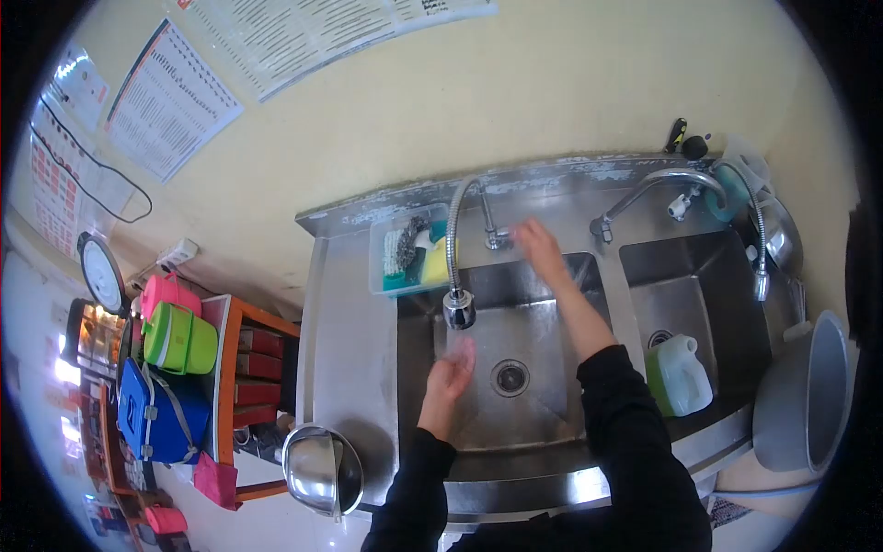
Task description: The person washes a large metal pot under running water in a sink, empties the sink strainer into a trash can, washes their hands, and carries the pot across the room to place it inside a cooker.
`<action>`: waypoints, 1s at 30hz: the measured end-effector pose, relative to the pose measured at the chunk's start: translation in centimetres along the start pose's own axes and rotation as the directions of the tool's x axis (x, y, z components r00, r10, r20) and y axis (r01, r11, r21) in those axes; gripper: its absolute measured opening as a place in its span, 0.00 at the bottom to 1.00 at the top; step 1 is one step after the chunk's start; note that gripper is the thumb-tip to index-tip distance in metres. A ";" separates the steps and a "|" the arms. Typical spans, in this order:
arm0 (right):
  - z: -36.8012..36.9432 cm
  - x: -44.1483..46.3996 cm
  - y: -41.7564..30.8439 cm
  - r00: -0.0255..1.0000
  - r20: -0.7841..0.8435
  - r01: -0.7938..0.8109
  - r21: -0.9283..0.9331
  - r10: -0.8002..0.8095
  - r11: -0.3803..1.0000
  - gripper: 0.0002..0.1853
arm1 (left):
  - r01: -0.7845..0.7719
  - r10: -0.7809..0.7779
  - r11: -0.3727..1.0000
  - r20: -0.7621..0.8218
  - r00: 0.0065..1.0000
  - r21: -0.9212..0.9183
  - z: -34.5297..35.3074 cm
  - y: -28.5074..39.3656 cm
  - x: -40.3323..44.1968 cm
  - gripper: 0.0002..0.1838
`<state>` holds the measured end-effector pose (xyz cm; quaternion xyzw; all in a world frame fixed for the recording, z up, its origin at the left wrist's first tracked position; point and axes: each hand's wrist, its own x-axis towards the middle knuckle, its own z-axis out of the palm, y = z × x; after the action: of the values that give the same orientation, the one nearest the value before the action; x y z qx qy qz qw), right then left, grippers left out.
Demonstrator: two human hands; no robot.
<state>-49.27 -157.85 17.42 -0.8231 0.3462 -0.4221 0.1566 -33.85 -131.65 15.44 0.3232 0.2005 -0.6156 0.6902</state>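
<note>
Over the left basin of a steel double sink, my left hand is held below the round spray head of a flexible faucet. Its fingers are bent together and point up, and what they hold, if anything, is too small to make out. My right hand reaches to the faucet's handle at the back, its fingers closed around or against it. A clear plastic tub with a yellow sponge and scrubbers stands left of the faucet.
A jug of green liquid stands in the right basin, below a second faucet. A big grey pot is at the right edge. Metal bowls sit at the front left, near a shelf with a blue cooler bag.
</note>
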 end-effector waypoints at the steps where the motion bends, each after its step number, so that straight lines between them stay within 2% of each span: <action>1: 0.0 1.4 0.4 0.999 -0.011 -0.032 -0.062 0.031 0.998 0.14 | -0.034 0.034 0.998 -0.003 0.999 0.056 2.1 0.2 -1.3 0.13; 4: 0.1 4.8 -2.0 0.953 -0.275 -0.162 -0.102 0.129 0.981 0.09 | -0.106 0.101 0.977 0.036 0.994 0.184 4.1 0.8 -3.0 0.13; 6: 0.0 3.5 -2.6 0.914 -0.365 -0.245 -0.151 0.176 0.958 0.08 | -0.239 0.184 0.920 0.197 0.963 0.312 2.6 0.5 -3.8 0.12; 7: -0.1 1.8 -2.6 0.897 -0.357 -0.297 -0.048 0.262 0.954 0.07 | -0.315 0.215 0.879 0.293 0.932 0.358 2.3 0.1 -3.8 0.12; 8: 0.1 -1.0 -3.2 0.874 -0.343 -0.346 0.058 0.344 0.936 0.08 | -0.358 0.291 0.756 0.208 0.934 0.548 1.5 -0.4 -3.2 0.20; 9: 0.4 -4.1 -4.0 0.846 -0.326 -0.387 0.166 0.421 0.907 0.08 | -0.353 0.329 0.628 0.175 0.928 0.693 -0.4 -1.1 -2.1 0.23; 10: 1.3 -8.9 -5.6 0.774 -0.262 -0.530 0.230 0.576 0.816 0.09 | -0.321 0.333 0.487 0.167 0.928 0.812 -3.4 -2.6 -0.8 0.26; 11: 3.2 -15.5 -5.9 0.785 -0.039 -0.618 0.025 0.619 0.786 0.17 | -0.277 0.264 0.308 0.198 0.944 0.910 -7.2 -4.5 0.8 0.30; 12: 2.9 -20.1 -7.4 0.523 0.483 -0.608 -0.366 0.702 0.704 0.26 | -0.232 0.157 0.084 0.217 0.964 0.969 -11.5 -6.3 2.0 0.34; 13: 4.6 -27.0 -6.4 0.202 0.747 -0.199 -0.602 0.633 0.773 0.33 | -0.211 0.026 -0.174 0.219 0.975 0.962 -15.1 -7.4 2.5 0.38; 14: 4.2 -30.4 -6.2 0.166 0.796 -0.217 -0.546 0.582 0.809 0.35 | -0.177 -0.095 -0.404 0.151 0.984 0.898 -17.3 -7.9 2.2 0.42; 15: 3.6 -33.8 -6.0 0.129 0.841 -0.241 -0.488 0.526 0.839 0.37 | -0.160 -0.224 -0.640 0.017 0.974 0.752 -16.9 -7.6 1.2 0.44; 16: 5.9 -35.3 -3.5 0.033 0.941 -0.171 -0.326 0.337 0.930 0.35 | -0.178 -0.309 -0.820 -0.159 0.938 0.543 -16.4 -7.4 -0.6 0.45; 17: 7.1 -36.0 -2.3 -0.077 0.988 -0.127 -0.144 0.135 0.981 0.32 | -0.285 -0.474 -0.706 -0.133 0.871 0.649 -13.3 -6.4 -2.3 0.43; 18: 2.5 -28.2 -6.6 -0.137 0.972 -0.219 -0.218 0.191 0.951 0.31 | -0.372 -0.624 -0.560 -0.081 0.778 0.740 -9.4 -5.2 -2.3 0.40; 19: 0.7 -25.2 -7.3 0.045 0.989 -0.374 -0.112 0.139 0.921 0.26 | -0.535 -0.792 -0.323 0.087 0.604 0.781 -8.5 -5.3 0.7 0.37; 20: -1.0 -22.4 -7.8 0.226 0.971 -0.481 0.038 0.082 0.876 0.22 | -0.608 -0.669 -0.103 0.397 0.628 0.787 -5.5 -5.0 -0.6 0.40; 21: -7.6 -14.8 -13.0 0.298 0.950 -0.267 -0.007 0.089 0.964 0.21 | -0.575 -0.590 -0.458 0.252 0.767 0.678 4.4 -2.6 -7.7 0.34; 22: -9.5 -12.0 -13.0 0.475 0.880 -0.166 0.074 0.014 0.983 0.22 | -0.592 -0.565 -0.458 0.297 0.770 0.663 8.7 -1.1 -9.8 0.32; 24: -18.5 -4.2 -20.2 0.688 0.716 -0.196 0.338 -0.116 0.921 0.18 | -0.755 -0.470 -0.353 0.593 0.653 0.552 16.6 1.1 -16.6 0.22; 25: -20.9 -3.1 -22.1 0.770 0.631 -0.302 0.489 -0.093 0.818 0.17 | -0.826 -0.417 -0.229 0.715 0.561 0.515 19.4 1.5 -20.7 0.21; 26: -24.3 -1.2 -25.2 0.804 0.580 -0.283 0.568 -0.132 0.773 0.18 | -0.885 -0.341 -0.109 0.819 0.462 0.454 21.2 1.7 -23.3 0.19; 29: -27.0 -1.3 -26.6 0.904 0.347 -0.134 0.784 -0.249 0.606 0.20 | -0.942 -0.199 0.191 0.951 0.238 0.276 21.7 0.9 -25.5 0.16; 30: -26.4 -2.7 -25.9 0.915 0.332 -0.178 0.843 -0.230 0.508 0.20 | -0.899 -0.173 0.327 0.954 0.246 0.291 20.5 0.1 -24.1 0.16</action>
<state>-60.25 -136.63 45.78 -0.7089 0.0380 -0.3609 0.6048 -40.10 -128.50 46.25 0.2703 -0.6511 -0.4456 0.5517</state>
